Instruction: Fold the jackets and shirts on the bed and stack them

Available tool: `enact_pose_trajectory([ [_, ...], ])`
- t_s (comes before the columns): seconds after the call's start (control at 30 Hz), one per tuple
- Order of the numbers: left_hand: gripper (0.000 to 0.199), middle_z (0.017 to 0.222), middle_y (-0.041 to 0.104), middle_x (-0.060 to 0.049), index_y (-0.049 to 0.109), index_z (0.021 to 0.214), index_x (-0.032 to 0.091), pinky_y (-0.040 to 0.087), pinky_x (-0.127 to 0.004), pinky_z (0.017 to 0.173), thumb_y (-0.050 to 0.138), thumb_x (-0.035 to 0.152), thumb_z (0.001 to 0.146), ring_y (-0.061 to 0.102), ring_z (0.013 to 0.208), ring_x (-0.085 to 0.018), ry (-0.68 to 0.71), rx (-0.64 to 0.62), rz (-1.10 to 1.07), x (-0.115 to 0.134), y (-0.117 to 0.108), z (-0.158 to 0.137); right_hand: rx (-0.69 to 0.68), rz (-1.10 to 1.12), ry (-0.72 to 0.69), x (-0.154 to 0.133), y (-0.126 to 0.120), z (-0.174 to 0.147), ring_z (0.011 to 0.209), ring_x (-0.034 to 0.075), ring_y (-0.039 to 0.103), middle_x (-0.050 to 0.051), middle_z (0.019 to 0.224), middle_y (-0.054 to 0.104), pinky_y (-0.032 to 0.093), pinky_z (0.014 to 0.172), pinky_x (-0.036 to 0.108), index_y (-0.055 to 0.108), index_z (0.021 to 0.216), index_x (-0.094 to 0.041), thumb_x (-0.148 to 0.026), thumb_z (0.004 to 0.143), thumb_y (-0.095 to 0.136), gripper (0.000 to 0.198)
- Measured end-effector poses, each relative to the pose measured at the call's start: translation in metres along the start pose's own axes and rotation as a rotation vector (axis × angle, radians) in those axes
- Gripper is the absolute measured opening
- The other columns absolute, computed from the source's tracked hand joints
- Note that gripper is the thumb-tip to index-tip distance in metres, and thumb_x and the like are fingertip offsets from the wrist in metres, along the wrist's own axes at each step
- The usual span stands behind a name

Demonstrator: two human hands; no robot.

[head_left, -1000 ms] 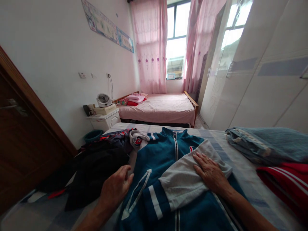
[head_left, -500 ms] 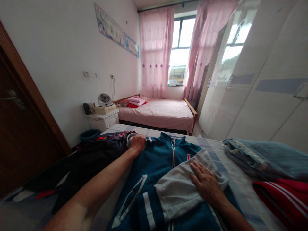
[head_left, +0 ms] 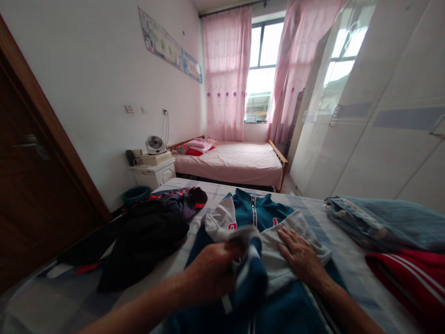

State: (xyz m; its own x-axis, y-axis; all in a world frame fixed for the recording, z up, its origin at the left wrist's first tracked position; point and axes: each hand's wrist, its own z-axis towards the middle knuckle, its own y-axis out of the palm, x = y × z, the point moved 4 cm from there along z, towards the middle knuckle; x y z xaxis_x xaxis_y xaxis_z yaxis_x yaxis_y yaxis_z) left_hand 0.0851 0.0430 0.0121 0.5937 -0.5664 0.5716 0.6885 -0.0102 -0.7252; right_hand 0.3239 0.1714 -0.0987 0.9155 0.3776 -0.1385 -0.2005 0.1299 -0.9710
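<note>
Head view: teal jacket (head_left: pixel 267 214) is spread on sheet (head_left: pixel 349 266); one sleeve (head_left: pixel 219 222) is gripped near its cuff (head_left: pixel 253 273) by curled left hand (head_left: pixel 213 268), opposite sleeve (head_left: pixel 270 248) pressed by open right hand (head_left: pixel 301 255). Judged soft, light; cuff grip advised.

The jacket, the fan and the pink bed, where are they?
Jacket (head_left: pixel 270 250), head view: its grey sleeve.
Fan (head_left: pixel 155 144), head view: its round front.
Pink bed (head_left: pixel 238 161), head view: its sheet.

Before you: one bed (head_left: pixel 347 248), pale sheet (head_left: pixel 66 304) with bluish bands. Directly on it: teal-and-grey jacket (head_left: pixel 273 250), centre; dark clothes (head_left: pixel 153 232), your left; jeans (head_left: pixel 378 222) and red garment (head_left: pixel 410 278), your right.
</note>
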Motion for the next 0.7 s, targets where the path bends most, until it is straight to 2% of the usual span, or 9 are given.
enact_pose_trajectory([
  [0.07,0.026,0.093,0.068,0.001,0.065,0.086,0.023,0.049,-0.021,0.076,0.054,0.008,0.069,0.064,0.085,-0.015,0.082,-0.203,0.029,-0.001,0.023,-0.022,-0.006,0.012,-0.002,-0.001,-0.007,0.0,0.132,0.027,0.033,0.012,0.143,0.039,0.029,0.107,0.045,0.05,0.13,-0.014,-0.035,0.087,0.037,0.049],
  [0.1,0.031,0.095,0.068,0.001,0.065,0.088,0.023,0.048,-0.021,0.078,0.049,0.004,0.069,0.063,0.086,-0.014,0.088,-0.252,0.043,-0.005,0.027,-0.029,-0.005,0.026,-0.008,-0.003,-0.013,-0.001,0.132,0.027,0.035,0.013,0.142,0.04,0.031,0.106,0.045,0.05,0.129,-0.014,-0.034,0.085,0.039,0.049],
  [0.13,0.034,0.096,0.067,0.001,0.064,0.09,0.022,0.048,-0.021,0.079,0.045,0.002,0.07,0.063,0.087,-0.013,0.06,-0.239,0.059,-0.011,0.026,-0.032,0.001,0.049,-0.019,-0.007,-0.021,-0.004,0.13,0.027,0.038,0.013,0.14,0.043,0.033,0.104,0.044,0.051,0.128,-0.014,-0.033,0.085,0.04,0.049],
  [0.2,0.033,0.099,0.066,-0.001,0.063,0.095,0.021,0.048,-0.022,0.082,0.041,0.003,0.076,0.062,0.09,-0.013,-0.025,-0.096,0.113,-0.026,0.01,-0.03,0.003,0.12,-0.038,-0.019,-0.04,-0.017,0.122,0.025,0.048,0.012,0.133,0.05,0.039,0.099,0.04,0.053,0.124,-0.018,-0.034,0.085,0.039,0.045],
  [0.3,0.037,0.117,0.06,-0.006,0.058,0.111,0.02,0.044,-0.031,0.095,0.041,0.007,0.081,0.056,0.107,-0.017,-0.083,0.086,0.327,-0.05,-0.018,-0.016,-0.101,0.258,-0.065,-0.044,-0.061,-0.052,0.102,0.022,0.06,0.007,0.115,0.063,0.046,0.087,0.034,0.059,0.111,-0.027,-0.041,0.086,0.036,0.037],
  [0.43,0.055,0.137,0.045,-0.008,0.051,0.124,0.02,0.031,-0.037,0.107,0.042,0.0,0.074,0.04,0.127,-0.02,-0.11,-0.03,0.555,-0.094,-0.025,0.006,-0.395,0.358,-0.042,-0.071,-0.058,-0.099,0.077,0.021,0.064,0.003,0.085,0.069,0.048,0.068,0.029,0.061,0.104,-0.029,-0.046,0.077,0.05,0.034],
  [0.5,0.056,0.135,0.048,-0.007,0.054,0.122,0.021,0.031,-0.035,0.107,0.043,-0.002,0.072,0.04,0.127,-0.02,-0.127,-0.083,0.568,-0.114,-0.022,0.015,-0.473,0.374,0.001,-0.077,-0.05,-0.112,0.068,0.02,0.063,0.002,0.076,0.068,0.046,0.06,0.026,0.06,0.106,-0.026,-0.04,0.071,0.055,0.038],
  [0.63,0.04,0.104,0.064,-0.004,0.062,0.103,0.024,0.045,-0.027,0.087,0.047,0.002,0.073,0.059,0.1,-0.019,-0.237,-0.093,0.595,-0.138,-0.02,0.029,-0.368,0.455,-0.007,-0.079,-0.056,-0.108,0.063,0.015,0.058,-0.001,0.07,0.062,0.042,0.056,0.023,0.059,0.086,-0.024,-0.024,0.07,0.048,0.019],
  [0.7,0.031,0.097,0.062,-0.006,0.061,0.097,0.021,0.046,-0.027,0.075,0.043,0.005,0.078,0.061,0.088,-0.018,-0.332,-0.021,0.64,-0.143,-0.026,0.032,-0.162,0.405,-0.06,-0.073,-0.077,-0.1,0.065,0.015,0.056,0.001,0.072,0.061,0.042,0.059,0.024,0.058,0.078,-0.024,-0.021,0.071,0.045,0.015],
])
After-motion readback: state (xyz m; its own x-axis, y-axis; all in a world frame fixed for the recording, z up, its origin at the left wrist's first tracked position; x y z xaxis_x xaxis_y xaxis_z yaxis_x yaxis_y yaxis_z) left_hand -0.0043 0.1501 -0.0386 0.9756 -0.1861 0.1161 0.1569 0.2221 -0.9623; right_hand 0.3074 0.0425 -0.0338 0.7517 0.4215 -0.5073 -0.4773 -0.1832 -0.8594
